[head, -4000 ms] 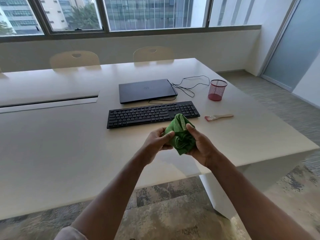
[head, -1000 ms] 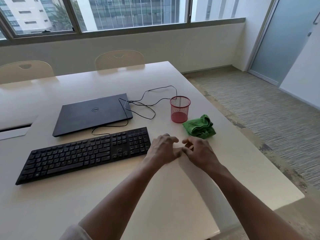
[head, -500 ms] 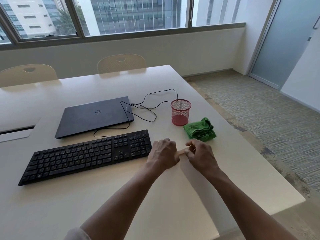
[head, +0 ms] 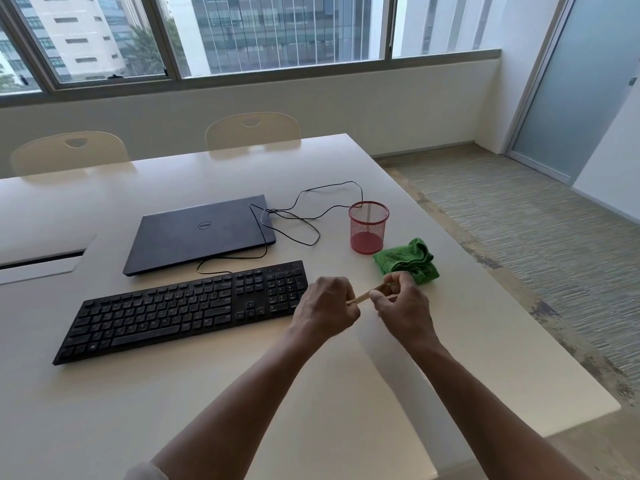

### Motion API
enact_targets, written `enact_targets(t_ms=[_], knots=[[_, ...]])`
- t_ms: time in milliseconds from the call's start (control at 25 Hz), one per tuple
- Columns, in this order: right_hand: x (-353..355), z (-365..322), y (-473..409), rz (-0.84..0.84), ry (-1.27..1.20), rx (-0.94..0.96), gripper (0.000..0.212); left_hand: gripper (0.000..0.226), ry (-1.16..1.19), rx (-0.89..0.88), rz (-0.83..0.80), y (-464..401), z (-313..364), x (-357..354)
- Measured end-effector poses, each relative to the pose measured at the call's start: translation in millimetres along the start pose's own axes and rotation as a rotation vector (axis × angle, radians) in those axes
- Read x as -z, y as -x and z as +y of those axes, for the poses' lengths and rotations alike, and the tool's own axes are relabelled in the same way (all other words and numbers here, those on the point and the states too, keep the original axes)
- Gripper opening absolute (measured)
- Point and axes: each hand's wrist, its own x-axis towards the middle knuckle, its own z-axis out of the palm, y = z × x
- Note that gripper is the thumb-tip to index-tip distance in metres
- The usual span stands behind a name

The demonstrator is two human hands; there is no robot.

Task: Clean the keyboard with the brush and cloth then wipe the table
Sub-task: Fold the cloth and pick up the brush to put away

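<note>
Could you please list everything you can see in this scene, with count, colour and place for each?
keyboard: 1, black, near-left on the table
laptop: 1, dark grey, shut, behind the keyboard
cable: 1, black, looping between laptop and pen cup
pen cup: 1, red mesh, right of the laptop
cloth: 1, green, bunched, on the table just in front of the pen cup
brush: 1, pale wooden handle, held between both hands; bristles hidden
table: 1, cream, fills the foreground
chairs: 2, cream, at the table's far side
windows: along the back wall
door: 1, frosted grey, far right
left hand: grips the brush handle
right hand: pinches the brush handle
</note>
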Motion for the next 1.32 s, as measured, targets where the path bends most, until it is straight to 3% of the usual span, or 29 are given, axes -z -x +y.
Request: enact_targets(t_ms=[280,600,840,960,1080,1320], knots=[[1.2,-22.4,-22.8,-0.064,-0.478,-0.199,0.023,0.008,0.236,-0.041,0.118,-16.6,-2.0,15.4],[25.1,-62.7,-76.8,-0.152,-0.368,-0.004,0.006,0.009,0.325,-0.082,0.173,-63.6,9.6,32.5],[40.4,-92.5,-141.8,-0.082,-0.258,0.170,0.020,0.012,0.349,-0.143,0.240,-123.9,24.3,55.8],[46.0,-108.4,-171.2,-0.020,-0.221,0.217,0.023,0.028,0.357,-0.150,0.276,-150.7,20.6,63.0],[45.3,-111.1,-201.6,0.023,-0.169,0.237,0.023,0.043,0.276,-0.116,0.232,-170.8,11.3,59.5],[23.0,-87.6,-239.1,0.069,-0.059,0.196,0.016,0.046,0.209,-0.044,0.081,-194.2,5.8,34.3]])
